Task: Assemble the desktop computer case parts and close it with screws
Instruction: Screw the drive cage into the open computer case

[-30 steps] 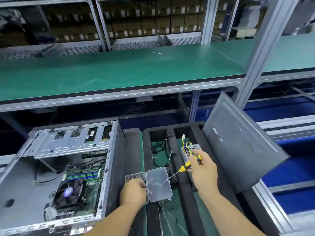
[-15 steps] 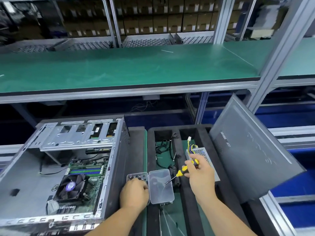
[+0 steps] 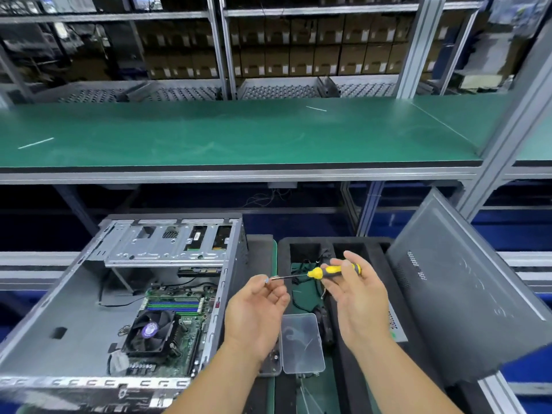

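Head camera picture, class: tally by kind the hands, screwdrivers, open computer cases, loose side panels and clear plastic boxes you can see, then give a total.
Hands: 2, the left hand and the right hand
Screwdrivers: 1, the screwdriver
Open computer cases: 1, the computer case
Loose side panels: 1, the side panel
Clear plastic boxes: 1, the clear plastic box
Total: 6

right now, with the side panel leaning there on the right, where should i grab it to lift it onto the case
Take the side panel by its two long edges, one hand on each, coming from its front face. It is a wide, thin sheet standing tilted on its lower edge, so a one-handed grip would likely let it swing. The right hand holds the screwdriver, so that should be put down first.
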